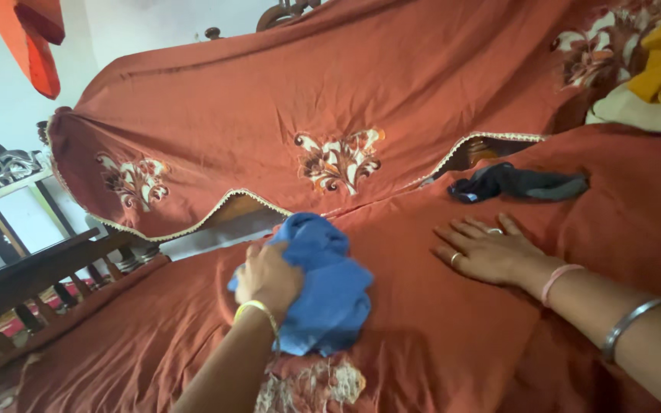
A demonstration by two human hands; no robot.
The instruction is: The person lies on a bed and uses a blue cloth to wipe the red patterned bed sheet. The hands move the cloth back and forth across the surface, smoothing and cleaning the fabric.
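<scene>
Bunching blue cloth (pixel 323 284) in left hand (pixel 269 279), fingers closed around it, low on rust sofa cover (pixel 437 344); pressing right hand (pixel 487 252) flat, fingers spread (steadying cover); leaving dark cloth (pixel 518 183) lying beyond.

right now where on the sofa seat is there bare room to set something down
Bare seat lies between the right hand and the blue cloth, and in front of the dark cloth. It is crowded where the left hand grips the blue cloth.

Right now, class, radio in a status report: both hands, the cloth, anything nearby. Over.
Left hand gripping blue cloth on sofa cover. Right hand flat, empty. Dark cloth beyond right hand, apart.
</scene>
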